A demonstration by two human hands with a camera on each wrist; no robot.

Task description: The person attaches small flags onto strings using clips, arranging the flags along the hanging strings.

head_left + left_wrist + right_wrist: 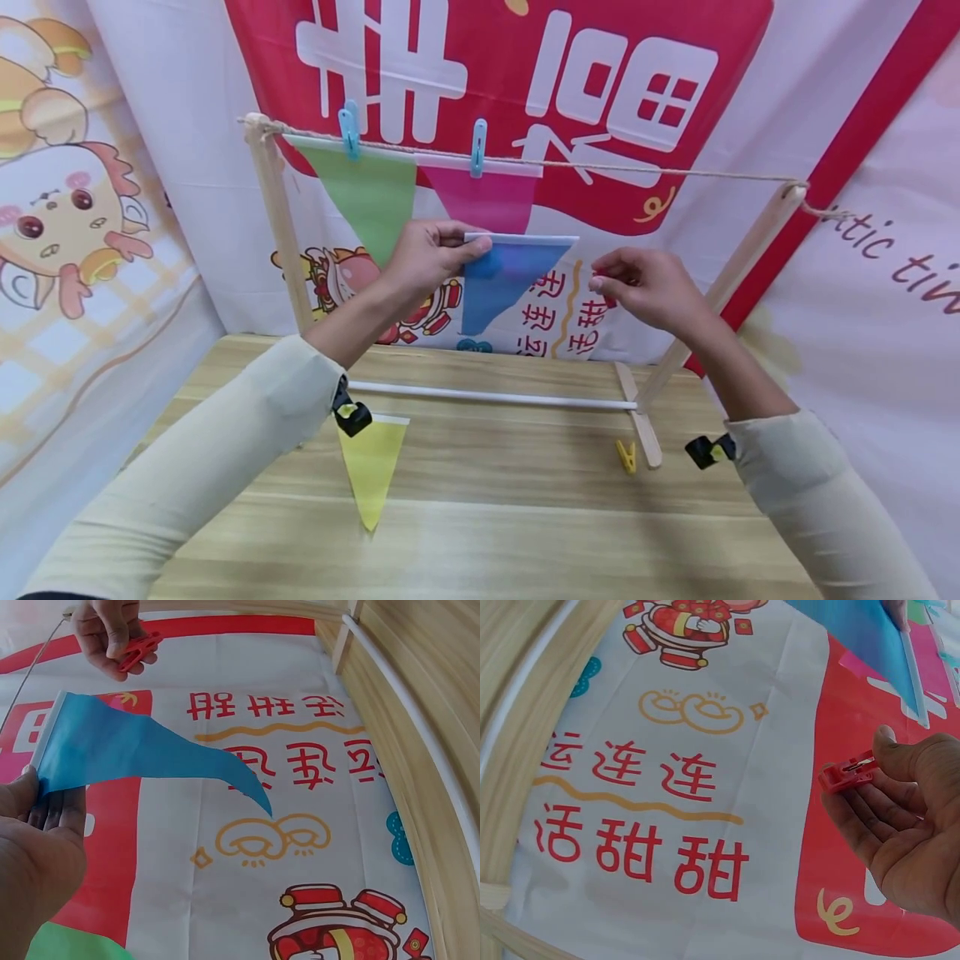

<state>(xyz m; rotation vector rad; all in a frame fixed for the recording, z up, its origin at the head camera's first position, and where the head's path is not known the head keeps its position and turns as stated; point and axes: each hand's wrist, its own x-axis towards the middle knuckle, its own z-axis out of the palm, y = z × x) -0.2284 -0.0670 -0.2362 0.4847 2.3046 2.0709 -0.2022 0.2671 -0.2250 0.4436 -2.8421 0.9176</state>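
Observation:
My left hand (pixel 431 258) pinches the white top strip of a blue triangular pennant (pixel 510 279) at its left corner, and the cloth hangs down below the string (pixel 637 170). To the right, my right hand (pixel 648 283) holds a red clothespin (pixel 847 774) between thumb and fingers, a short way from the pennant's free corner. Behind the left hand, a green pennant (pixel 367 187) and a pink pennant (pixel 483 196) hang from the string. One light-blue clothespin (pixel 349 131) grips the green one, another clothespin (pixel 477 147) the pink one.
The string runs between two wooden posts (pixel 750 250) joined low down by a white rod (pixel 487 396). On the wooden table (pixel 525 533) lie a yellow pennant (pixel 372 467) and a yellow clothespin (pixel 626 457). A printed cloth backdrop (pixel 825 333) stands behind the frame.

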